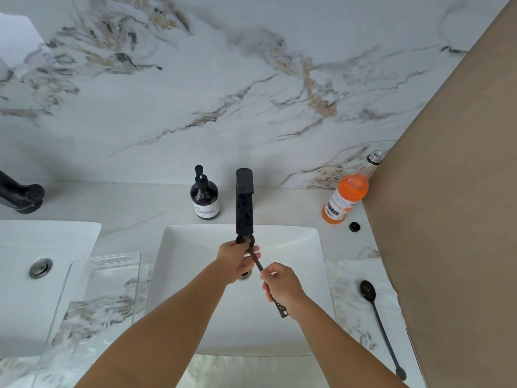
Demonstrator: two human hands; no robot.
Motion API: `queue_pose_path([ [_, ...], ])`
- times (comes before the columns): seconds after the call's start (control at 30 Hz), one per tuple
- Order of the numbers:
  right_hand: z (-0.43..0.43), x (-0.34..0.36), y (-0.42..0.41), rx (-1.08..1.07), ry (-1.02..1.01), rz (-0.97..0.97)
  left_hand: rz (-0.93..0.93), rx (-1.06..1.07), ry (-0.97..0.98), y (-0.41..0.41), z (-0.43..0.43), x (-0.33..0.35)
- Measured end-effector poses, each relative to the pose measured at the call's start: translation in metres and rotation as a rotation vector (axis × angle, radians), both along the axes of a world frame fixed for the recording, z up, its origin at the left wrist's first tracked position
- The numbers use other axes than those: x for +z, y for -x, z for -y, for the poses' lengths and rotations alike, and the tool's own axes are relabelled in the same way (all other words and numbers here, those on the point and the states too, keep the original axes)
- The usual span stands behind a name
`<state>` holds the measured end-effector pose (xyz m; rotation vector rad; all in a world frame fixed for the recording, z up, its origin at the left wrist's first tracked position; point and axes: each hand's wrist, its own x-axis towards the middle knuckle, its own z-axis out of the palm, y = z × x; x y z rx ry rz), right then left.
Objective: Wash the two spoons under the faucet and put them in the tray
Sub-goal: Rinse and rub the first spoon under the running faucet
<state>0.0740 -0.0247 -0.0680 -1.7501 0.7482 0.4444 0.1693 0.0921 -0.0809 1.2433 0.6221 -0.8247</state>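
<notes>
Rubbing the dark brown slim-handled spoon (258, 264) under the matte black faucet (244, 204) at frame centre, the left hand (237, 259) pinches its bowl while the right hand (282, 287) grips the handle. Turning it should rinse both faces. A second black long-handled spoon (377, 317) waits on the bench, lower right; the clear plastic tray (98, 292) sits lower left.

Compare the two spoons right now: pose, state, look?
The held spoon is gripped by the right hand at its handle, with its bowl at the left hand under the faucet; the long spoon lies untouched on the counter right of the sink. The held spoon has a textured, perforated handle; the long spoon's is thin and smooth. Both are dark; neither is in the tray.
</notes>
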Motion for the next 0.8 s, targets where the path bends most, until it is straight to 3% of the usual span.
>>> queue_pose_path([
  [0.1, 0.0, 0.0, 0.0, 0.002, 0.026, 0.007, 0.105, -0.001, -0.113, 0.0, 0.007, -0.004],
  [0.3, 0.006, -0.005, 0.005, 0.017, 0.108, 0.007, 0.033, -0.093, 0.211, -0.012, -0.006, -0.006],
  [0.47, 0.011, -0.004, 0.001, 0.081, 0.263, 0.053, 0.304, -0.231, -0.108, -0.016, -0.006, -0.011],
  [0.57, 0.019, -0.003, -0.002, 0.166, 0.383, 0.095, 0.233, -0.334, -0.069, -0.024, -0.013, -0.008],
  [0.7, 0.026, 0.002, -0.007, 0.244, 0.536, 0.162, 0.084, -0.203, 0.151, -0.026, -0.016, 0.0],
  [0.8, 0.025, 0.009, -0.015, 0.293, 0.7, 0.235, 0.104, -0.02, 0.147, -0.022, -0.009, -0.005],
])
